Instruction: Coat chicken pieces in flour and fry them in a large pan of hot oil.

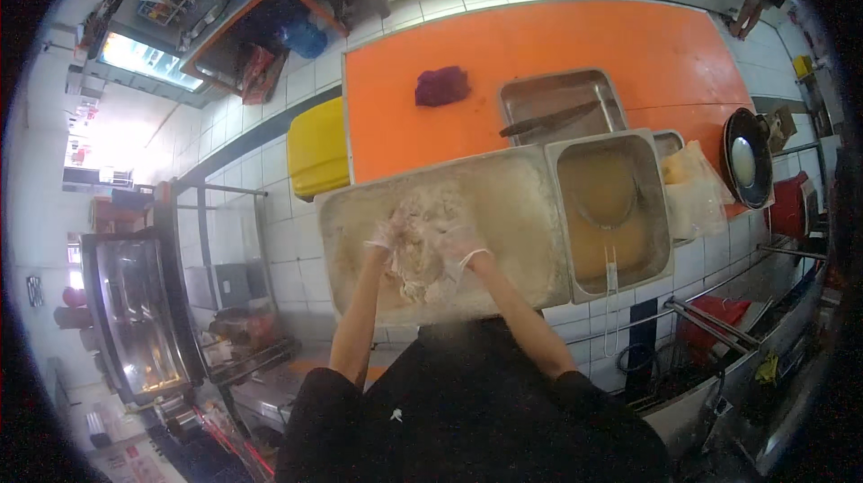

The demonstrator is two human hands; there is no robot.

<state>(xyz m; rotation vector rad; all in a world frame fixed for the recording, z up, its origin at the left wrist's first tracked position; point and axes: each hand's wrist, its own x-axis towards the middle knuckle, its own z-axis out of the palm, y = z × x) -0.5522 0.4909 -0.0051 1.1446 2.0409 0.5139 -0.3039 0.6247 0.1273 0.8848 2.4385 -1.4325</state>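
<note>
A wide metal tray (pixel 530 204) of pale flour lies in front of me at the table's near edge. Both my hands wear thin clear gloves dusted with flour. My left hand (pixel 387 235) curls round the left side of a clump of flour-coated pieces (pixel 417 249) that look like raw meat. From the other side my right hand (pixel 458 244) closes on the same clump, its fingers partly blurred. More coated pieces (pixel 440 202) lie in the flour just beyond my hands. Flour hides the exact shape of the pieces.
Right of the tray stands a metal pan (pixel 629 272) of cloudy liquid with a wire strainer (pixel 611 258) in it. A shallow metal tray (pixel 611 92), a purple cloth (pixel 441 86) and a black wok (pixel 748 159) rest on the orange table (pixel 395 137). A yellow bin (pixel 319 149) stands left.
</note>
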